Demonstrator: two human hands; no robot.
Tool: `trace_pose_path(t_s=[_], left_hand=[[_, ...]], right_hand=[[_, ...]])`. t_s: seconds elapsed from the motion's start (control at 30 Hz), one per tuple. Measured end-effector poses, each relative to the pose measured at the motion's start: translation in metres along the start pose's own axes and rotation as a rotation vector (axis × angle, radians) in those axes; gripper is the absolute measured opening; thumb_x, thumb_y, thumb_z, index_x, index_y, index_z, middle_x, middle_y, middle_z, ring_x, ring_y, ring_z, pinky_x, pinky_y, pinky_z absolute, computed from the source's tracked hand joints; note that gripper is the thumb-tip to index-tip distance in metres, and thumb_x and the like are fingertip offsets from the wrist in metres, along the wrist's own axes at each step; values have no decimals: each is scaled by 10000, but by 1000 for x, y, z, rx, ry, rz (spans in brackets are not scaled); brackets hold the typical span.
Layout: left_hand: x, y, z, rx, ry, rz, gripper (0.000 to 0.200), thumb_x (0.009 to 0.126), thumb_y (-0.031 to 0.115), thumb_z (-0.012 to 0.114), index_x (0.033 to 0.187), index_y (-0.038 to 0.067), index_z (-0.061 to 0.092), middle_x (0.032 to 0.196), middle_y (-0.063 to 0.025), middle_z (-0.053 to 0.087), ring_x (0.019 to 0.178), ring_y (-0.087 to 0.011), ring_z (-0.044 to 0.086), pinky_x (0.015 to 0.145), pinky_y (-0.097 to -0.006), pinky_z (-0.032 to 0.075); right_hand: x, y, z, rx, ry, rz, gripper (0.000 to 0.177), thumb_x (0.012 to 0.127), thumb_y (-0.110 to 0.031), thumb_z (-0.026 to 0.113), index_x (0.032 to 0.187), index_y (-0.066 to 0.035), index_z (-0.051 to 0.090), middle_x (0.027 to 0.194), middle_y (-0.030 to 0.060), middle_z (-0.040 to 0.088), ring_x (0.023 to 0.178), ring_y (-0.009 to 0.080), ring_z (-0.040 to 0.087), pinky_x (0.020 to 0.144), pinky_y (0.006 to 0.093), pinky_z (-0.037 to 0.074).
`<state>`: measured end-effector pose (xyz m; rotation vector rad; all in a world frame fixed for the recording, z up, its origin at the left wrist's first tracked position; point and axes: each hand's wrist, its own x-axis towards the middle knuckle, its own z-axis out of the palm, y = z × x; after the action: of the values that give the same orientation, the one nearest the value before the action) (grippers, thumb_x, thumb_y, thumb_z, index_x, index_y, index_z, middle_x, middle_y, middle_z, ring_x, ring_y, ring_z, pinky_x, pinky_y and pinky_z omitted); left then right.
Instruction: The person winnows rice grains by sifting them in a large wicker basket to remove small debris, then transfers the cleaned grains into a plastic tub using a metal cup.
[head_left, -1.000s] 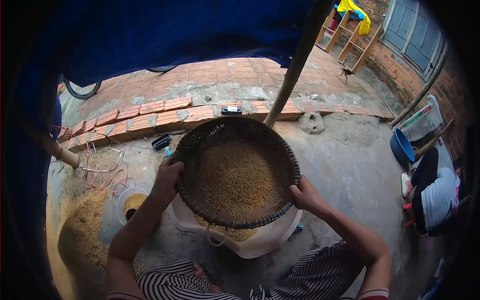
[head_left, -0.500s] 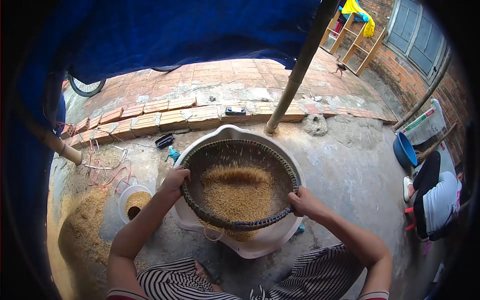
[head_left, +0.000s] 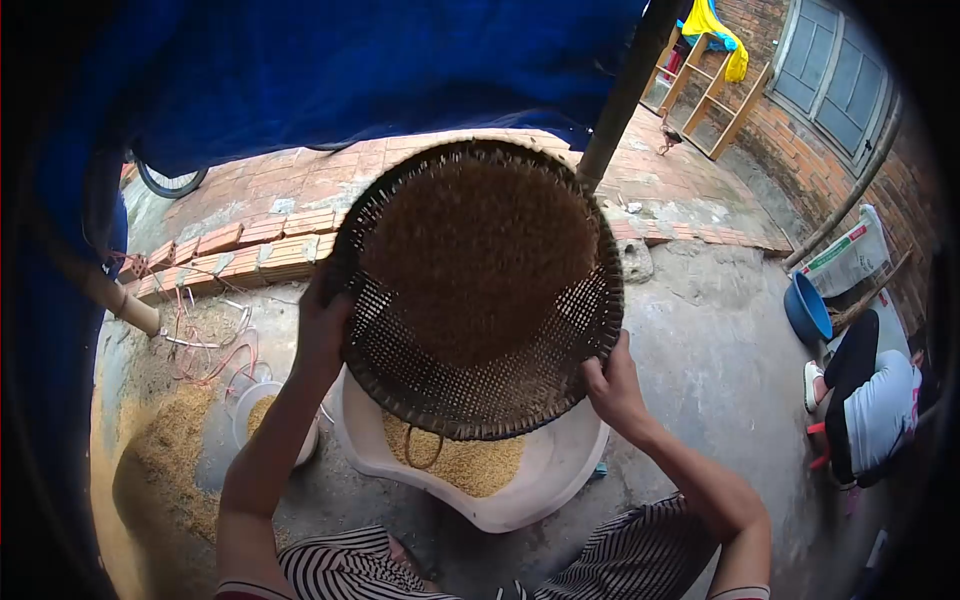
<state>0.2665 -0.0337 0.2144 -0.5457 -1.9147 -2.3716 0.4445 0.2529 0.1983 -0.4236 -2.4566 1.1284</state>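
Observation:
A round woven sieve [head_left: 470, 405] is raised above a large pale basin [head_left: 570, 465], its far side lifted. Dark, blurred grain [head_left: 480, 250] covers much of the mesh, and light shows through the bare holes nearer me. My left hand [head_left: 322, 330] is closed on the left rim, mostly in shadow. On the right rim, my right hand [head_left: 612, 385] grips with the thumb on top. Golden grain [head_left: 465, 465] lies in the basin below. A small loop [head_left: 424, 448] hangs at the sieve's near edge. The sieve hides the basin's far part.
A white bucket [head_left: 247, 405] with grain and a grain pile [head_left: 175, 440] are at the left. A bamboo pole [head_left: 622, 125] rises behind the sieve, under a blue tarp [head_left: 380, 70]. At right are a blue tub [head_left: 806, 308] and a seated person [head_left: 880, 400]. Low bricks [head_left: 285, 240] run across behind.
Both hands have lifted the sieve up towards me and tilted its far side higher. The grain has spread towards the far side of the mesh. More of the basin's near contents shows.

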Motion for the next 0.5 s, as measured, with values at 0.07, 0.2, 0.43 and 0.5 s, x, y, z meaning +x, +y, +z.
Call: trace_pose_path(t_s=[0.07, 0.2, 0.43, 0.5], left_hand=[[4, -41, -8, -226, -30, -378, 353, 718, -15, 474, 1069, -2, 511, 829, -44, 580, 690, -113, 548, 622, -238, 456], [-26, -79, -21, -147, -15, -698, 253, 701, -38, 467, 941, 7, 534, 704, -23, 512, 575, -126, 485, 528, -256, 435], [-26, -37, -17, -171, 21, -457, 363, 685, -51, 436, 1041, -19, 504, 823, -50, 537, 670, -131, 509, 606, -251, 448], [-27, 6, -2, -74, 58, -139, 462, 674, -29, 437, 1135, -27, 465, 900, -55, 552, 742, -116, 523, 653, -234, 446]], right_hand=[[2, 20, 6, -103, -1, -26, 324, 808, -147, 455, 1006, 69, 315, 665, 150, 569, 568, 283, 574, 535, 383, 450], [-9, 43, 11, 50, -389, 415, 280, 798, -167, 449, 928, 76, 400, 609, 99, 530, 455, 171, 512, 427, 319, 409], [-8, 19, -1, 82, -402, 438, 247, 793, -156, 462, 918, 50, 407, 671, 132, 576, 490, 208, 549, 452, 331, 431], [-7, 14, -1, -30, -17, -86, 268, 798, -135, 464, 974, 39, 361, 738, 162, 593, 610, 274, 597, 555, 354, 466]])
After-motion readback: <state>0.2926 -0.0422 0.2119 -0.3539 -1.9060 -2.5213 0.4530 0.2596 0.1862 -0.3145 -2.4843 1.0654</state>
